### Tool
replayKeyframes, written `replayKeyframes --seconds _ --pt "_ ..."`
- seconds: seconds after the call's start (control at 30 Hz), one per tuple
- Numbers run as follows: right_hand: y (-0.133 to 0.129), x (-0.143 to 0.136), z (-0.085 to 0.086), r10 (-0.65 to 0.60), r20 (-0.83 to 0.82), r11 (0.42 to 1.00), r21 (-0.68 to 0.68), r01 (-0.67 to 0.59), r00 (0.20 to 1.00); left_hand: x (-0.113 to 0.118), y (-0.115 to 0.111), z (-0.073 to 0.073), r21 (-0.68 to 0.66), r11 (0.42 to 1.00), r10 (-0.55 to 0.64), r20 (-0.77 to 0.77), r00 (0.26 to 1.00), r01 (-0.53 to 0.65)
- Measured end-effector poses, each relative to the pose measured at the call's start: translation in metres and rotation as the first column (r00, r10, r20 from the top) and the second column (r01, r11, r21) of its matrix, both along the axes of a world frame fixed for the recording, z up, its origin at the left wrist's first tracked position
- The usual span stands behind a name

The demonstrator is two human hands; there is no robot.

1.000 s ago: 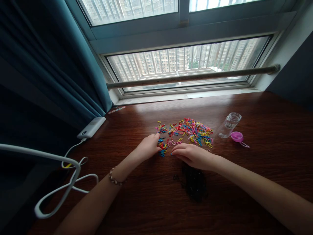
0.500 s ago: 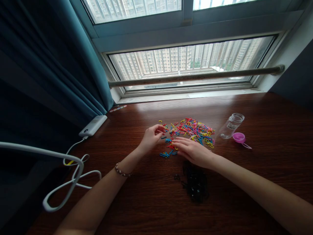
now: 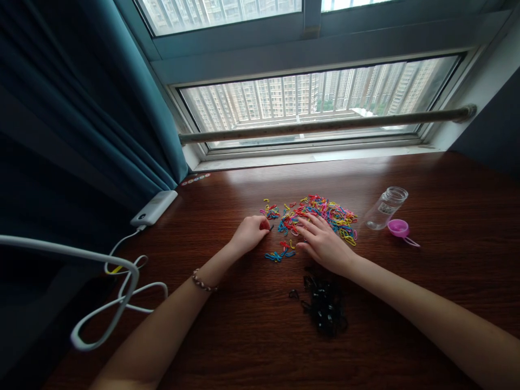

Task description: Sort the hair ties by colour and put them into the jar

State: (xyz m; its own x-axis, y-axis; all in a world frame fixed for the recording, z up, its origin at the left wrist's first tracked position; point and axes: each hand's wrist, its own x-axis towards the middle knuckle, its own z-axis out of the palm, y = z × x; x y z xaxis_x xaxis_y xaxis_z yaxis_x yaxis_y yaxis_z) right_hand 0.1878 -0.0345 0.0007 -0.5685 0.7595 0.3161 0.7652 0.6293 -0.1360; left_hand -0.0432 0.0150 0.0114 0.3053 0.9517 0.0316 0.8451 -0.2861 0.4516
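A heap of small coloured rubber bands (image 3: 335,216) lies on the brown wooden table. My right hand (image 3: 327,246) rests at the heap's near left side, palm down with fingers spread. Left of it, my left hand (image 3: 249,232) has thumb and forefinger pinched on a small dark rubber band (image 3: 272,227) at the tabletop. Just beyond those fingertips is a little cluster of mixed bands (image 3: 271,212). Between the hands, closer to me, lie several blue bands (image 3: 276,257). A separate pile of black rubber bands (image 3: 325,309) sits in front of my right hand.
To the right, a clear bottle (image 3: 382,212) without its lid leans at an angle in view, beside a pink cap (image 3: 398,228) with a loop. A white power bank (image 3: 155,208) with a white cable (image 3: 134,292) is at the left, by the blue curtain (image 3: 154,119).
My left hand has come down toward me and closed on the dark band. My right hand has slid slightly right and away from me, fingers spreading over the heap's edge.
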Motion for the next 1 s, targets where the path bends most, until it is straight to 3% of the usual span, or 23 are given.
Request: replayKeyframes --seconds 0.1,0.27,0.37,0.5,0.67,0.77,0.87,1.0 --pt "-0.002 -0.002 -0.003 0.079 0.022 0.997 -0.020 -0.079 0.997 0.000 0.001 0.001 -0.025 1.000 0.003 -0.006 1.000 -0.004" --pt "0.004 0.003 -0.006 -0.174 -0.042 0.985 0.009 0.174 0.984 -0.001 0.003 -0.002 -0.085 0.996 0.025 0.065 0.998 -0.019" --pt "0.007 0.006 -0.002 -0.180 -0.156 0.983 0.004 0.183 0.971 0.002 0.002 0.000 -0.186 0.982 0.013 0.243 0.970 0.033" --pt "0.004 0.003 0.008 -0.040 -0.459 0.990 -0.141 -0.028 0.887 0.014 -0.007 0.012 -0.354 0.917 0.034 0.532 0.846 0.186" --pt "-0.003 -0.004 0.017 -0.083 -0.724 0.887 -0.367 -0.280 0.685 0.029 -0.023 0.029 -0.453 0.837 0.099 0.676 0.730 0.306" --pt "-0.005 -0.007 0.018 -0.160 -0.780 0.821 -0.445 -0.356 0.606 0.033 -0.029 0.032 -0.501 0.798 0.139 0.692 0.708 0.333" --pt "-0.007 -0.009 0.017 -0.198 -0.817 0.749 -0.482 -0.454 0.542 0.036 -0.034 0.032 -0.492 0.795 0.125 0.705 0.698 0.354" --pt "-0.007 -0.009 0.015 -0.185 -0.790 0.716 -0.516 -0.471 0.584 0.037 -0.038 0.031 -0.493 0.775 0.052 0.674 0.737 0.396"
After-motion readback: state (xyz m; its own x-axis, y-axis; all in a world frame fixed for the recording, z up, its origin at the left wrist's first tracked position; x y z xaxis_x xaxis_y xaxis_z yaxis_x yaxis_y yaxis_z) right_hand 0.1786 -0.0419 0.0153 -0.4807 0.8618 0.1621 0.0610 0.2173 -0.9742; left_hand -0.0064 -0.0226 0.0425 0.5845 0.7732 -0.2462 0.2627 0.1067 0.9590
